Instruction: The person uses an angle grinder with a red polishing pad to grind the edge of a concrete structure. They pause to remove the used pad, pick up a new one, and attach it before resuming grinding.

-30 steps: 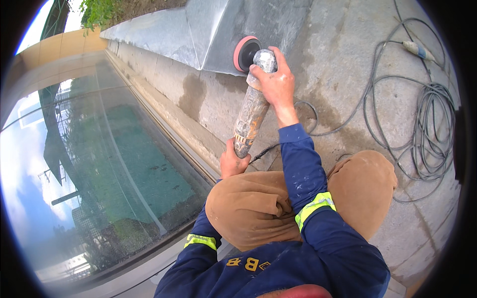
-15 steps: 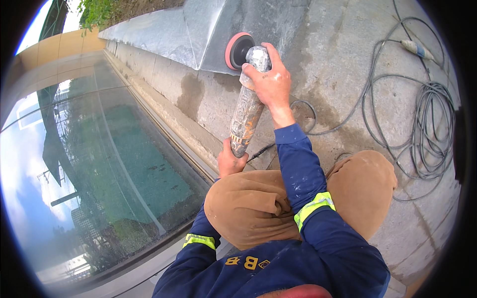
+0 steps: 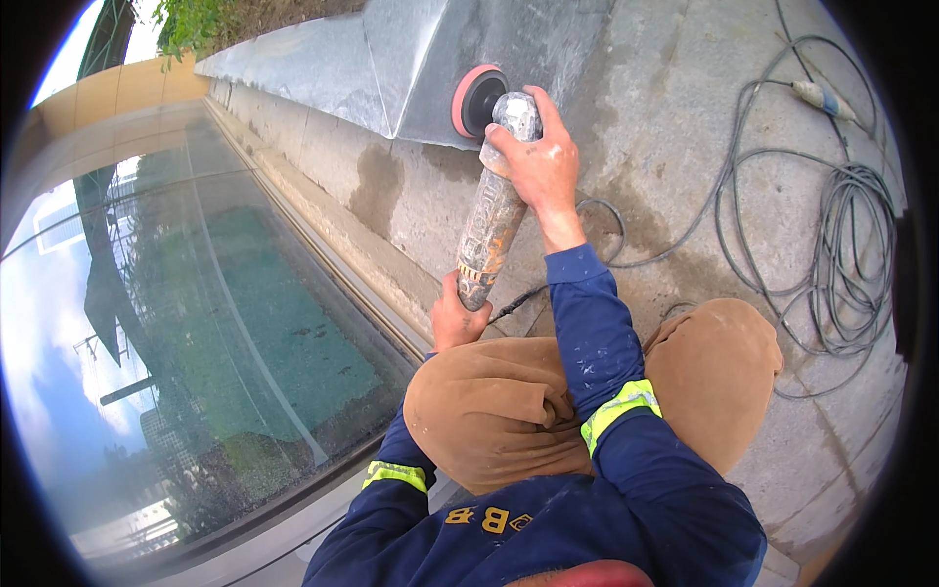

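A worn, dust-covered angle grinder (image 3: 491, 208) is gripped in both my hands. My right hand (image 3: 543, 164) wraps round its head end, thumb on the near side. Lower down, my left hand (image 3: 457, 317) closes round the rear of the body, where the power cord leaves. On the grinder's head sits a round pad (image 3: 468, 98) with a pink-red rim and black backing, tilted on edge against the grey stone slab (image 3: 469, 44). Whether the pad is spinning cannot be made out. The slab's front edge and pale corner lie just left of the pad.
A coiled dark cable (image 3: 851, 264) lies on the concrete paving (image 3: 675, 127) at right, with a pale cable connector (image 3: 822, 100) above it. A large reflective glass pane (image 3: 225, 313) runs along the left. Green leaves (image 3: 186, 24) hang at the far upper left.
The grinder's head and pad have shifted slightly to the right along the slab, with my right hand. My left hand has barely moved.
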`<state>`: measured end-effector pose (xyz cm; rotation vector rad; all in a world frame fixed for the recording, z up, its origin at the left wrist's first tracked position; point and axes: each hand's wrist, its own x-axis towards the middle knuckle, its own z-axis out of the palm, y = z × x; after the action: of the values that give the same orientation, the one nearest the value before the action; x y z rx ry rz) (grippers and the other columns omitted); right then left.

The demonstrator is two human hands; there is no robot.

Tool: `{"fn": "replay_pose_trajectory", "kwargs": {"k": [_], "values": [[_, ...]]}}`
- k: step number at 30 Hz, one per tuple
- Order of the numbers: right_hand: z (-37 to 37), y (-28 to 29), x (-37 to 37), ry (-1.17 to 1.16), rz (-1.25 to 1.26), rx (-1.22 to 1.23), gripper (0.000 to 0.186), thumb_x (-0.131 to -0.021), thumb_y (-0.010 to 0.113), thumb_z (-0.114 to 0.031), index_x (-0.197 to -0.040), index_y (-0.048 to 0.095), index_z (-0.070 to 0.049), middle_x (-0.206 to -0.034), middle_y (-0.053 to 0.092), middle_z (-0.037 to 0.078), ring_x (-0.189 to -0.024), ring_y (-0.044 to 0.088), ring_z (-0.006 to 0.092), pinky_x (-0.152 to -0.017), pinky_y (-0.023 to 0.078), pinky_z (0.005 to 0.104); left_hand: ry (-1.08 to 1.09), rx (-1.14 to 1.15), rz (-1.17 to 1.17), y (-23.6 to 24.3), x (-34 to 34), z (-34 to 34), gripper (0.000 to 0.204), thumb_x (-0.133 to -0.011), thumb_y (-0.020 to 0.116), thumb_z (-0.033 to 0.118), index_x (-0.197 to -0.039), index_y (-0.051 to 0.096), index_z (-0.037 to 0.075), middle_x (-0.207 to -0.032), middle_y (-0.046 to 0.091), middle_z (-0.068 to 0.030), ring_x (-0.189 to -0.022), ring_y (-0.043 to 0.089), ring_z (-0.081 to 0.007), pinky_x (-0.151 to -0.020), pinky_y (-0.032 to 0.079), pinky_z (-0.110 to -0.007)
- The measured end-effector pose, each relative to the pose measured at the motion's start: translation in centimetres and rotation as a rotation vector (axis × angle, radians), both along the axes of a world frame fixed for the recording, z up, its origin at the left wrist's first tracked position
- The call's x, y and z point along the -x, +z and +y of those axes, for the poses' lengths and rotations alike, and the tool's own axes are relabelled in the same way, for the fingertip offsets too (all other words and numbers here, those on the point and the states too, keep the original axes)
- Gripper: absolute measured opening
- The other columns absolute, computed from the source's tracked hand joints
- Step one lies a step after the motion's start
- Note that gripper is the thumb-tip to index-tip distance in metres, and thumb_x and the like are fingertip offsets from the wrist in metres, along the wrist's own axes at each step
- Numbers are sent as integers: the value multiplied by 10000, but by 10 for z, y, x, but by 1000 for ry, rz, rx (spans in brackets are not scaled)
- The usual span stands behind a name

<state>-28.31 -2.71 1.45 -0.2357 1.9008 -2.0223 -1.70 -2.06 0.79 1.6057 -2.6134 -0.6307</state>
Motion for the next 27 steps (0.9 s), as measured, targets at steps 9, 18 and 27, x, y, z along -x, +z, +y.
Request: {"fn": "replay_pose_trajectory", "kwargs": {"k": [9, 18, 27], "values": [[-2, -47, 2, 13, -260, -94, 663, -704, 796, -295, -1302, 600, -85, -1099, 716, 190, -1022, 696, 325, -891, 531, 407, -32, -69, -130, -4, -1, -2, 616, -732, 726, 232, -1288, 482, 126, -895, 699, -264, -854, 668, -480, -744, 532, -529], [0, -3, 1, -1, -42, -30, 638, -705, 789, -286, -1285, 610, -89, -1065, 718, 192, -981, 701, 353, -865, 540, 425, -28, 7, -12, -2, 0, -3, 622, -726, 725, 208, -1290, 481, 119, -887, 696, -255, -846, 665, -478, -715, 531, -527], [1, -19, 0, 18, -132, -100, 629, -708, 779, -280, -1281, 607, -87, -1054, 724, 188, -963, 709, 345, -852, 546, 420, 22, -51, -94, -1, 1, 2, 618, -720, 719, 197, -1288, 488, 124, -899, 698, -261, -875, 660, -488, -764, 527, -522]]}}
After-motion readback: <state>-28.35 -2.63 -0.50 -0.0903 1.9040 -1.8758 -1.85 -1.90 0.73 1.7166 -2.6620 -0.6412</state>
